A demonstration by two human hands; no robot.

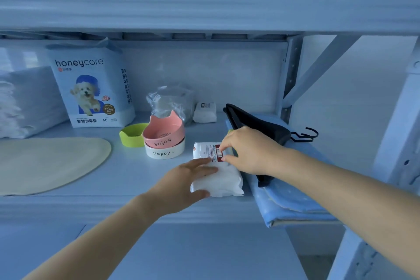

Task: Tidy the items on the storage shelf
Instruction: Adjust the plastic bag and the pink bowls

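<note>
Now both hands are on the white packet (223, 179), which lies flat near the front edge of the shelf (127, 179), its red label (218, 154) towards the back. The left hand (181, 185) holds the packet's left side, fingers laid over the top and the thumb curled against the near edge. The right hand (247, 152) comes in from the right and pinches the packet at the red label with bent fingertips and thumb. Just beside the packet on the right lies a folded blue cloth (293, 198), which overhangs the shelf front, with black hangers (256, 124) resting on it.

To the left of the packet stand a pink cat-eared bowl (163, 132) stacked in a white bowl (164, 152) marked "Happy", with a green bowl (131, 135) touching them. A beige oval mat (50, 163) lies flat further left. At the back stand a honeycare bag (91, 84) printed with a dog, a crumpled clear plastic bag (170, 102) and a small white pack (204, 112). A stack of white pads (25, 102) fills the far left.
</note>
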